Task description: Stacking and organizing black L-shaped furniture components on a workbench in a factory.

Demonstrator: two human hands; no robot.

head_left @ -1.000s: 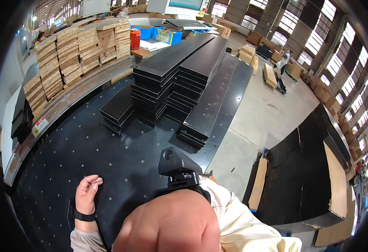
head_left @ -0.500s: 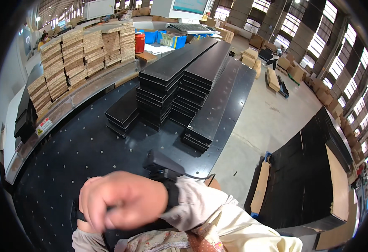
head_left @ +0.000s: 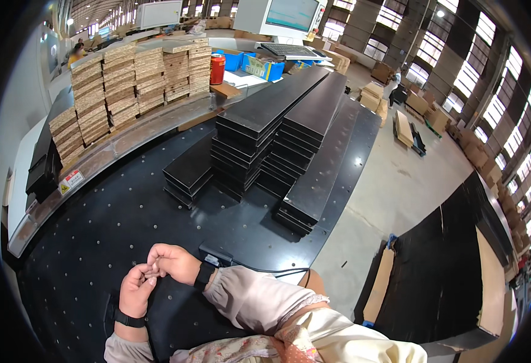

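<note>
Over the dark studded table [head_left: 105, 242], my left hand [head_left: 135, 293] and my right hand [head_left: 178, 264] meet at their fingertips. Both are closed, with thumbs and fingers pinched together; anything between them is too small to make out. Each wrist wears a black band. Just beyond my right wrist a small black device [head_left: 217, 255] with a cable rests on the tabletop. Farther off stand stacks of long black panels [head_left: 265, 106], the low left one [head_left: 188, 169] being nearest to my hands. Neither hand touches the panels.
Stacked chipboard strips [head_left: 120, 85] line a raised ledge at the far left, beside a red can [head_left: 217, 69] and blue bins [head_left: 262, 68]. A monitor [head_left: 290, 15] and keyboard [head_left: 286, 50] stand behind. A large black panel pile [head_left: 435, 266] is on the right.
My right hand has moved away from near the camera and down to my left hand, which it had partly hidden. Their fingertips now meet. The view has shifted slightly.
</note>
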